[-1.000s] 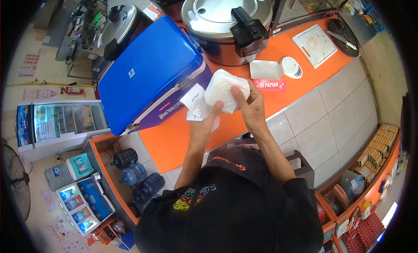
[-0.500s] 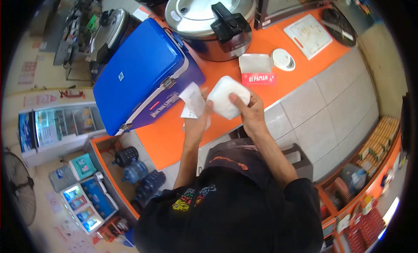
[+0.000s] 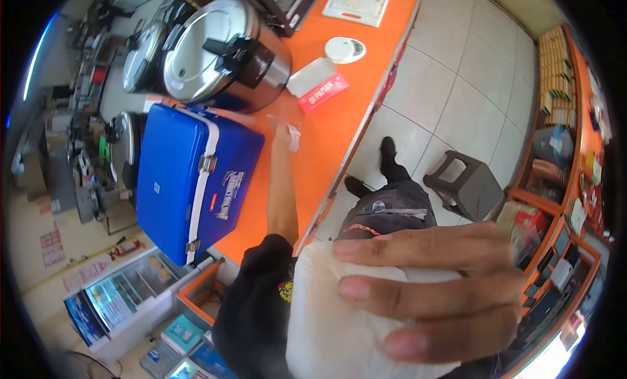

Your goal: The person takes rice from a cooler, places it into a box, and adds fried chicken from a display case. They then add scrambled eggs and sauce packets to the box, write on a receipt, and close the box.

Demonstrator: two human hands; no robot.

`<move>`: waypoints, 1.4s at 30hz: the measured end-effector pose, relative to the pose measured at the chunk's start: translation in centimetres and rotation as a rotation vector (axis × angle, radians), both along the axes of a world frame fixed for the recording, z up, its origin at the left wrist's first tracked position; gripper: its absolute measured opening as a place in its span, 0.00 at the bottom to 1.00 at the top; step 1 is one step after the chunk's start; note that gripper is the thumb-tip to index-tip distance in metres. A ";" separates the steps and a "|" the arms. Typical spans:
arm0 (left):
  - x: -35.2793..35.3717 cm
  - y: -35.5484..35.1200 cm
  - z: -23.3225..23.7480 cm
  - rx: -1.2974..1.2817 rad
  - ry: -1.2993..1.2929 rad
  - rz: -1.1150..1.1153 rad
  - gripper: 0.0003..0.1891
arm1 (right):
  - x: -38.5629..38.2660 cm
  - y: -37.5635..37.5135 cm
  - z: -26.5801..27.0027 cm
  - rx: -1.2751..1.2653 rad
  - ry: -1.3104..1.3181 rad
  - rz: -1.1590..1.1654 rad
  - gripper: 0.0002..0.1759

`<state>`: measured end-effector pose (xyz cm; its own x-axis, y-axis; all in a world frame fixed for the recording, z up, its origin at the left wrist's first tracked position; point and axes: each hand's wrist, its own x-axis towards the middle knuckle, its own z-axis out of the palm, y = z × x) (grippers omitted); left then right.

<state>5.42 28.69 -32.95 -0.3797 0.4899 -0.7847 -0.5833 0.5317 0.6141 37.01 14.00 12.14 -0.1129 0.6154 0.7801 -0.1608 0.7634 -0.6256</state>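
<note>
Close to the camera, my right hand (image 3: 444, 291) is wrapped over a white paper-wrapped package (image 3: 346, 327). Its wrapper has faint brownish patches, and the contents are hidden. Over the orange counter (image 3: 320, 141), my left hand (image 3: 282, 132) reaches out with its fingers closed on a small white paper slip (image 3: 294, 137). The hand is small and partly blurred, so its exact grip is hard to see. Just beyond the slip stands an open red-and-white carton (image 3: 323, 92). A blue cooler box (image 3: 179, 183) is to the left of that arm.
Large metal pressure cookers (image 3: 212, 52) stand behind the cooler. Farther along the counter are a round white disc (image 3: 345, 50) and a white cutting board (image 3: 358, 5). A grey plastic stool (image 3: 467, 186) is on the tiled floor. Shelving (image 3: 555, 150) lines the right side.
The package has come up close to the camera in my right hand. My left hand has stretched forward over the counter, toward the carton. The view has turned, and the stool and floor show more.
</note>
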 end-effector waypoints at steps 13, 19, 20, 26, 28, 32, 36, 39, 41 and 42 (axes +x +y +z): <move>9.5 5.4 -5.2 -0.071 0.028 0.128 0.19 | 20.2 9.3 0.4 0.456 0.074 -0.369 0.13; 16.0 5.2 -5.9 -0.029 0.106 0.170 0.18 | 28.9 14.5 0.0 0.462 0.072 -0.444 0.13; 17.1 5.6 -5.6 -0.014 0.115 0.171 0.18 | 30.1 15.5 0.0 0.461 0.075 -0.444 0.13; 23.1 9.9 -2.7 0.116 0.189 0.181 0.19 | 35.3 23.8 -0.7 0.440 0.106 -0.386 0.12; 25.1 13.1 -1.7 0.170 0.204 0.169 0.19 | 36.7 27.2 -0.8 0.434 0.128 -0.372 0.12; 31.0 22.2 -0.9 0.287 0.206 0.105 0.20 | 38.8 34.6 -1.6 0.504 0.221 -0.436 0.12; 39.0 34.7 -0.8 0.429 0.169 0.006 0.21 | 42.3 43.4 -1.1 0.501 0.199 -0.452 0.12; 46.3 46.0 0.0 0.532 0.129 -0.067 0.22 | 46.1 49.8 1.0 0.415 0.059 -0.397 0.13; 51.1 53.0 0.8 0.599 0.096 -0.113 0.23 | 47.6 54.9 1.5 0.503 0.067 -0.454 0.14; 53.6 56.5 1.1 0.625 0.082 -0.130 0.23 | 48.5 57.1 1.7 0.544 0.077 -0.483 0.14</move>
<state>58.98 85.18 -31.80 -0.3331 0.8914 -0.3073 -0.4766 0.1221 0.8706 85.54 71.09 13.81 0.1407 0.1060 0.9844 0.2439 0.9599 -0.1383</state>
